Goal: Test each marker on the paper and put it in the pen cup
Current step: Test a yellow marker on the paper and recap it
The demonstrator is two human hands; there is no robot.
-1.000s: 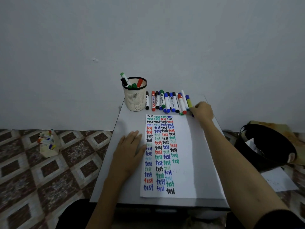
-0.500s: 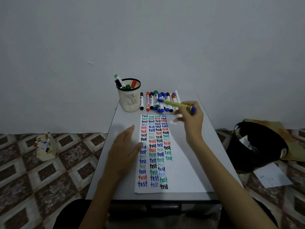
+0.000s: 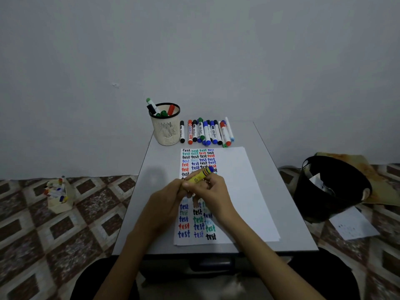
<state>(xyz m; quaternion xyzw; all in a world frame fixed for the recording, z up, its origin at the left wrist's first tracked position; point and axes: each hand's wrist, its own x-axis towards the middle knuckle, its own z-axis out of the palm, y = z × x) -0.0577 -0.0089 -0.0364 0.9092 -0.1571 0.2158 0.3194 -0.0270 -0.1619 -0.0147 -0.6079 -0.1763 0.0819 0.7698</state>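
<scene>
Both hands meet over the middle of the white paper [image 3: 238,191], which is covered on its left side with coloured "test" words. My right hand [image 3: 213,194] grips a yellow marker with a blue end [image 3: 200,174], its blue end pointing up and away. My left hand [image 3: 167,199] pinches the marker's near end, which my fingers hide. A cream mesh pen cup [image 3: 166,131] stands at the table's far left with several markers in it. A row of several capped markers [image 3: 206,132] lies next to the cup along the far edge.
The small grey table [image 3: 287,202] stands against a plain wall. A black bin [image 3: 331,187] sits on the tiled floor to the right, with a loose sheet [image 3: 352,226] beside it. A small box of markers [image 3: 57,194] is on the floor to the left.
My right hand picked the yellow marker from the row's right end and brought it over the paper's middle. My left hand lifted off the paper's left edge and took hold of the marker's near end.
</scene>
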